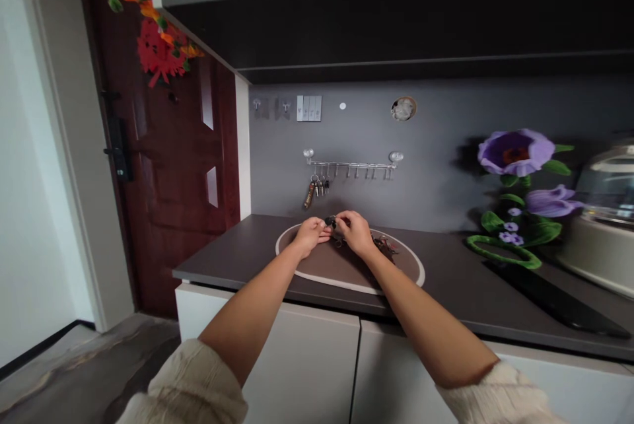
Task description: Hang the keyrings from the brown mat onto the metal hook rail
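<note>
Both arms reach out over an oval brown mat (341,272) with a pale rim that lies on the dark countertop (228,255). My left hand (311,235) and my right hand (354,231) meet above the mat's far side, fingers pinched together on a small dark bunch of keys (331,221) held between them. More small dark items (386,246) lie on the mat just right of my right hand. On the wall behind, a bunch of keys (315,189) hangs from the left end of a metal hook rail (352,164).
A dark red door (168,166) stands at the left with red and orange decorations above it. Purple artificial flowers (518,193) and a covered appliance (601,212) occupy the counter's right side. A dark shelf overhangs the wall. White cabinet doors (297,358) are below.
</note>
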The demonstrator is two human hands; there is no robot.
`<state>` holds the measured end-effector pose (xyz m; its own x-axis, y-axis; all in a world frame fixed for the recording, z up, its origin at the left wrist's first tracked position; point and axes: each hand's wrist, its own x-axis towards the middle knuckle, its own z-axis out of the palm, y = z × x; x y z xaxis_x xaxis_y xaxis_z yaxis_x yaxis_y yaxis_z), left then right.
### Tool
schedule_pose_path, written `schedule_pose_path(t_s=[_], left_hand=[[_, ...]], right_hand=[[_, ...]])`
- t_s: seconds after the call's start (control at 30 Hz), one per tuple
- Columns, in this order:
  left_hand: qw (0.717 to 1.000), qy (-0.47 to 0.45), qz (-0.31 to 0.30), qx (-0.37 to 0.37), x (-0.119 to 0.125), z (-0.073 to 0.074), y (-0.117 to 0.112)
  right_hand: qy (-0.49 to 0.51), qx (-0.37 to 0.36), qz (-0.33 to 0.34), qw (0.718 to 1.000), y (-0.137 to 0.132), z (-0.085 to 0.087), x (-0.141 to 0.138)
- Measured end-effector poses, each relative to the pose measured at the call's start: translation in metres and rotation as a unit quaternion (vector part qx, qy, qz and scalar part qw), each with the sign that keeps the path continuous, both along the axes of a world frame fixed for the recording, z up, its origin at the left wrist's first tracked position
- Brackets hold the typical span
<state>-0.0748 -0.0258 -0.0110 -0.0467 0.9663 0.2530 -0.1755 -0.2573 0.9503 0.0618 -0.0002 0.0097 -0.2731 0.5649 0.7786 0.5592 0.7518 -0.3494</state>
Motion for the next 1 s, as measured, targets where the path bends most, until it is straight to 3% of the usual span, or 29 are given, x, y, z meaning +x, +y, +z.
schedule_pose_path(t_s=[0.2, 0.53, 0.83, 1.0], left_hand=[[0.997, 0.073, 0.031, 0.016, 0.002, -0.003, 0.001], [0.993, 0.115, 0.027, 0.029, 0.006, -0.004, 0.001], [0.942, 0.261, 0.183, 0.105, 0.000, -0.010, 0.012], [0.930, 0.290, 0.210, 0.082, 0.000, -0.013, 0.017]], right_hand=[[0.009, -0.023, -0.004, 1.000, -0.001, 0.000, 0.001], [0.039, -0.062, 0.013, 0.997, -0.005, 0.001, -0.001], [0.147, -0.147, 0.038, 0.977, 0.007, 0.012, -0.003], [0.241, -0.226, 0.096, 0.939, 0.024, 0.036, -0.009]])
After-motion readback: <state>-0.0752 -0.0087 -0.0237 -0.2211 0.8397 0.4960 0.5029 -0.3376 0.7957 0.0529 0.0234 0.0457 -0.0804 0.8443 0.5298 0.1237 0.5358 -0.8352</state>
